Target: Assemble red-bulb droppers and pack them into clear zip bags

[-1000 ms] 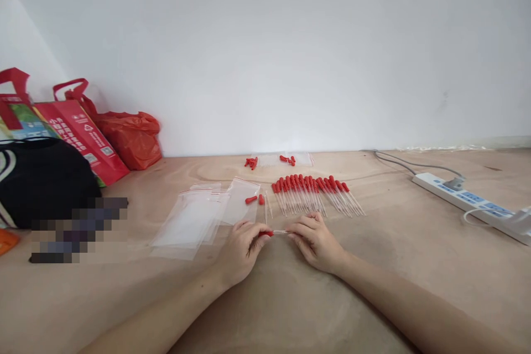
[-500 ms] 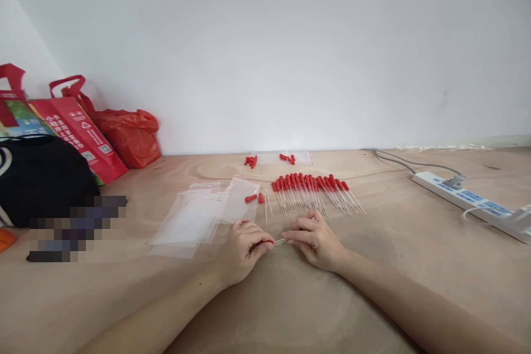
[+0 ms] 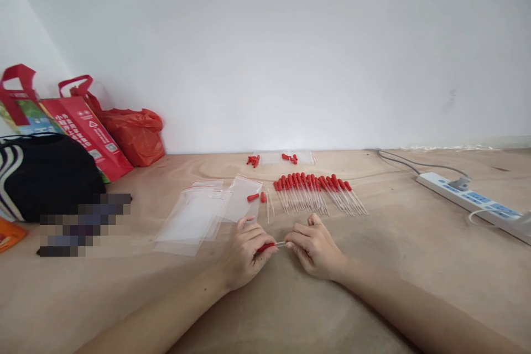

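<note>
Red bulb (image 3: 266,247): was pinched between the thumb and fingers of the left hand (image 3: 249,251), over the near part of the wooden table (image 3: 286,315).
Clear tube (image 3: 281,244): bridged the gap between the hands, one end at the bulb's mouth, the other gripped by the right hand (image 3: 313,246) with thumb and fingertips; how far it sat inside the bulb could not be told.
Loose pieces: two red caps (image 3: 253,197) and a few bare tubes (image 3: 268,209) lay just beyond the left hand.
Row of capped droppers (image 3: 317,191): fanned out beyond the right hand, red ends toward the wall (image 3: 290,55).
Zip bags (image 3: 186,224): overlapped flat, left of the caps.
By the wall: a small red heap (image 3: 253,161) beside a clear packet (image 3: 271,158).
Far right: a white power strip (image 3: 468,196).
</note>
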